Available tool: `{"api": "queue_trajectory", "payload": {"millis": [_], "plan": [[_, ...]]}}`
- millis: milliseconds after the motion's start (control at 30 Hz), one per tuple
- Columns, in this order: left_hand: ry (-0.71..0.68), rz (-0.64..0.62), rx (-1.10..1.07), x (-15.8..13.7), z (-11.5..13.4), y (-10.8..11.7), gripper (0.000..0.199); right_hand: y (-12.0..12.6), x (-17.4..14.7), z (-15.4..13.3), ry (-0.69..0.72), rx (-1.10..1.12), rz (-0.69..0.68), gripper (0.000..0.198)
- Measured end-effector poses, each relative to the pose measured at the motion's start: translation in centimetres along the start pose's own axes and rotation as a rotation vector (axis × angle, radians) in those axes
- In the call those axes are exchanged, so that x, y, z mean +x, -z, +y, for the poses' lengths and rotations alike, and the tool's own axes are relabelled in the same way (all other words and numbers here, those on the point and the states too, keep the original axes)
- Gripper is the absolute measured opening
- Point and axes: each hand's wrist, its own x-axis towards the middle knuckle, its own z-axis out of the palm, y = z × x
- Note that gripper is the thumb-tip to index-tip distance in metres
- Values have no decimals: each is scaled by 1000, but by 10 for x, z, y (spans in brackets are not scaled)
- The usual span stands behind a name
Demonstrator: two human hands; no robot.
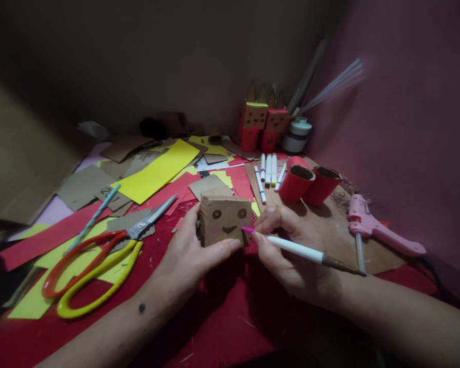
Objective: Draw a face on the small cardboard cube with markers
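Note:
My left hand point(199, 255) grips a small cardboard box point(232, 204) from its left side and bottom edge, thumb across the lower front. Two dark round eyes and a curved mouth are drawn on the box, with a faint pink spot under the left eye. Between the fingers of my right hand point(287, 250) is a white marker point(297, 247) with a pink tip. That tip meets the right part of the box front, below the right eye; whether it touches I cannot tell. The marker's rear end looks dark brown and points right.
Scissors point(138, 230) with red and yellow handles lie left on paper scraps. Several markers point(268, 171), red cardboard tubes point(297, 184) and a pink glue gun point(383, 232) are right. Behind stand two box-headed figures point(256, 120) and a jar point(297, 135); glue sticks point(335, 84) lean beside it.

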Motion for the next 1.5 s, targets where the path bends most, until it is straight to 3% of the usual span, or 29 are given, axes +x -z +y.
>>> {"api": "queue_trajectory", "payload": {"millis": [467,1000,1500], "plan": [[5,-31,-33,0,0,0,72,1,0,-1,-7,44,35,14],[-5,-20,19,0,2,1,71,2,-1,1,-20,37,-38,15],[-14,-28,8,0,1,2,69,1,-1,-1,-51,32,28,14]]}}
